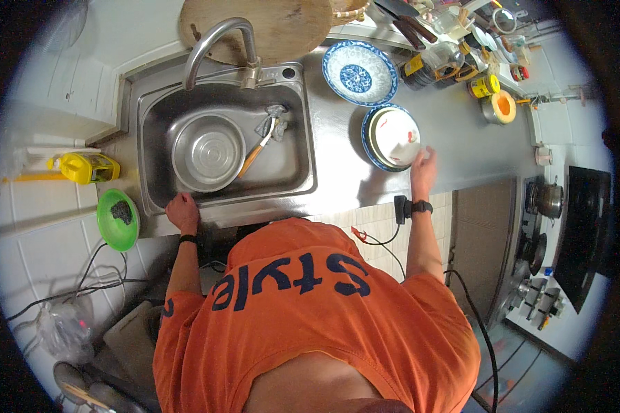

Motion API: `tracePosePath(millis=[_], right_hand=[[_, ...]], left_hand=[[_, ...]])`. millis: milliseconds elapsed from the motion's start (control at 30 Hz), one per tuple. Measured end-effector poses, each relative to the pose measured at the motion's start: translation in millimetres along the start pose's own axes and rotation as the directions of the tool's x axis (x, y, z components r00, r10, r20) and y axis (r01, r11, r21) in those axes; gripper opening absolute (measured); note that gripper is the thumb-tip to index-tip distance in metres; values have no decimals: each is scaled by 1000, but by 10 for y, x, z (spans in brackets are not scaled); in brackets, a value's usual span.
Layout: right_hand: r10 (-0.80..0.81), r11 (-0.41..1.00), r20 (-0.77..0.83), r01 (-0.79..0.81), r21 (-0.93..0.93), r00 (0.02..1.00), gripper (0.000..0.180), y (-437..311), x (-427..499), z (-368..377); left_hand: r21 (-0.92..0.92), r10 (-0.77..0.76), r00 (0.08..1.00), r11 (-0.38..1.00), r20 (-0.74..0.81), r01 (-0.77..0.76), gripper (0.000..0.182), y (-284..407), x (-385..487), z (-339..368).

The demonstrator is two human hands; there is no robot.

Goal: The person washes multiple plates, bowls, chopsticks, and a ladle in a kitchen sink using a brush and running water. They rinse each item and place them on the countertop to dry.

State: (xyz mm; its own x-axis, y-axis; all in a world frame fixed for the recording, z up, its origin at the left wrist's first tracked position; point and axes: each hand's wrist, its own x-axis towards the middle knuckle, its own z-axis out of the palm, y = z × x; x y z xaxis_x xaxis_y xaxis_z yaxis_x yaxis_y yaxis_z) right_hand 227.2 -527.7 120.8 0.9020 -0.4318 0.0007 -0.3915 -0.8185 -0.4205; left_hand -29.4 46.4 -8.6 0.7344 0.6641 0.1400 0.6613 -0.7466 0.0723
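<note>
My left hand [182,210] rests with curled fingers at the front rim of the steel sink [289,173]; nothing shows in it. Inside the basin, a round metal bowl [209,152] sits just beyond that hand. To its right lies a wooden-handled brush or scrubber [258,149], beside a grey crumpled scrap [276,124]. My right hand [423,164], fingers apart, is at the right edge of a stack of dishes; whether it touches them is unclear. A white plate [395,134] with red marks tops the stack, above a blue-rimmed dish [367,137].
Behind the stack stands a blue-and-white patterned bowl [360,72]. The faucet [250,51] arches over the sink before a round wooden board [279,26]. A green bowl [116,235] and yellow jug [90,168] are at left. Sauce bottles [418,67] and a cut melon [497,106] occupy the right.
</note>
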Motion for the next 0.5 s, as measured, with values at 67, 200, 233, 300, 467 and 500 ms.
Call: tracePosePath(millis=[67, 200, 233, 300, 467, 500], right_hand=[[-149, 935, -25, 149, 323, 989, 37, -244, 34, 37], [-373, 261, 398, -317, 912, 838, 30, -886, -74, 303], [-407, 107, 536, -544, 832, 740, 31, -1129, -37, 460], [-257, -3, 728, -754, 657, 636, 36, -1482, 23, 687], [-118, -139, 792, -800, 584, 599, 37, -1784, 223, 1047], [-73, -142, 773, -774, 617, 630, 27, -1793, 255, 1095]], left_hand=[[-29, 2, 1000, 1000, -13, -3, 30, 1, -1, 4], [33, 7, 1000, 999, -10, -6, 30, 16, 7, -10], [-7, 7, 1000, 1000, -14, -7, 30, 19, 10, -21], [-31, -5, 1000, 999, -7, 5, 31, 28, 14, -51], [-84, 25, 1000, 996, -6, -26, 36, 38, 10, -122], [-65, 34, 999, 997, -3, -34, 36, 39, 6, -133]])
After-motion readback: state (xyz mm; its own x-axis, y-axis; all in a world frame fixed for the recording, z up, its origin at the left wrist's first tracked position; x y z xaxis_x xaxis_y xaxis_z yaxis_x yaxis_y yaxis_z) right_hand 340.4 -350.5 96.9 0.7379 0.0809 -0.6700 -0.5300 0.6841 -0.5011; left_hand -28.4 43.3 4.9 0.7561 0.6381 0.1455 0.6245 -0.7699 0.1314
